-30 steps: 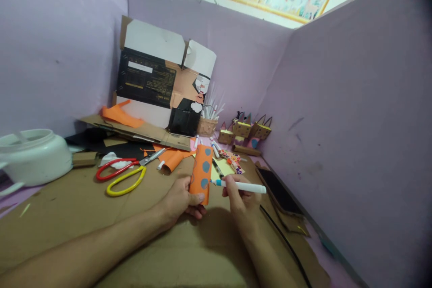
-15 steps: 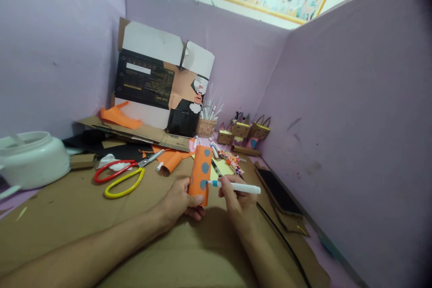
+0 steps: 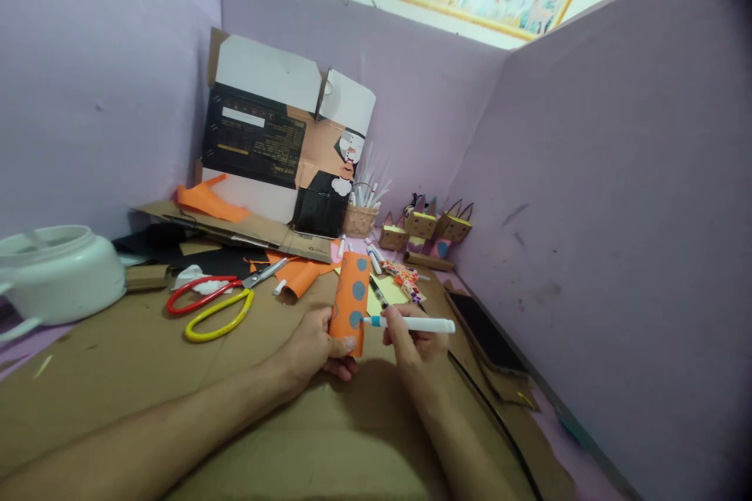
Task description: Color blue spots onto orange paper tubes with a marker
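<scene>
Upright in my left hand is an orange paper tube with blue-grey dots; my thumb presses its lower front. My right hand grips a white felt-tip marker with a blue collar, held level. The marker's tip meets the lowest dot on the tube's right side. A black-and-white pen lies behind my right fingers, on pale yellow paper. To the left rest scissors with one red and one yellow handle.
A white pot stands far left. Behind are an unfolded box, orange scraps, a basket of markers and small cardboard animal figures. A phone and a black cable lie on the right.
The view has shifted very slightly. Both hands keep their grip, and the marker's tip stays at the same lower dot on the tube.
</scene>
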Demonstrator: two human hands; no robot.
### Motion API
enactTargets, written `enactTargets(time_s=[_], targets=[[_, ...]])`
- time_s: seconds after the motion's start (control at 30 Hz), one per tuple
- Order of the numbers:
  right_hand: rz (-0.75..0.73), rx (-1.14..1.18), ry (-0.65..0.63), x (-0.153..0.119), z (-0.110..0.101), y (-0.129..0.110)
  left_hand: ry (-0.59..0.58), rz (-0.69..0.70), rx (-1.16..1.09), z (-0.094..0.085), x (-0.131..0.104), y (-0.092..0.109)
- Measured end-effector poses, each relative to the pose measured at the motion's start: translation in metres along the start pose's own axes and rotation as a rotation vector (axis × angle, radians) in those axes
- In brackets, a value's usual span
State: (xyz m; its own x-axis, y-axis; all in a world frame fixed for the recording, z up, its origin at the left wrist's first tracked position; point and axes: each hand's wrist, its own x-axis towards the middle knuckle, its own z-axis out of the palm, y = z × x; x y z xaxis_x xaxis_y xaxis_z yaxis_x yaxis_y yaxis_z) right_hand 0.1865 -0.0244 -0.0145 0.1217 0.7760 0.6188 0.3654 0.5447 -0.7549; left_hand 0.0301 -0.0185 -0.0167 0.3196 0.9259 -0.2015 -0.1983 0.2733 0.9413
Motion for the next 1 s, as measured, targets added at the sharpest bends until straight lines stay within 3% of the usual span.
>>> enactTargets(time_s=[0.47,0.77,1.0], targets=[[0.052,0.083,-0.011,-0.0025,0.0041,-0.0020,0.002,0.009,0.010,0.0005,-0.0017,0.0010],[0.014,0.023,0.067,-0.0004,-0.0015,-0.0007,-0.003,0.011,0.001,-0.0005,-0.0011,-0.0007],[-0.010,-0.024,0.020,-0.0003,-0.0009,0.0014,-0.011,0.024,-0.005,0.0000,-0.0017,-0.0006]])
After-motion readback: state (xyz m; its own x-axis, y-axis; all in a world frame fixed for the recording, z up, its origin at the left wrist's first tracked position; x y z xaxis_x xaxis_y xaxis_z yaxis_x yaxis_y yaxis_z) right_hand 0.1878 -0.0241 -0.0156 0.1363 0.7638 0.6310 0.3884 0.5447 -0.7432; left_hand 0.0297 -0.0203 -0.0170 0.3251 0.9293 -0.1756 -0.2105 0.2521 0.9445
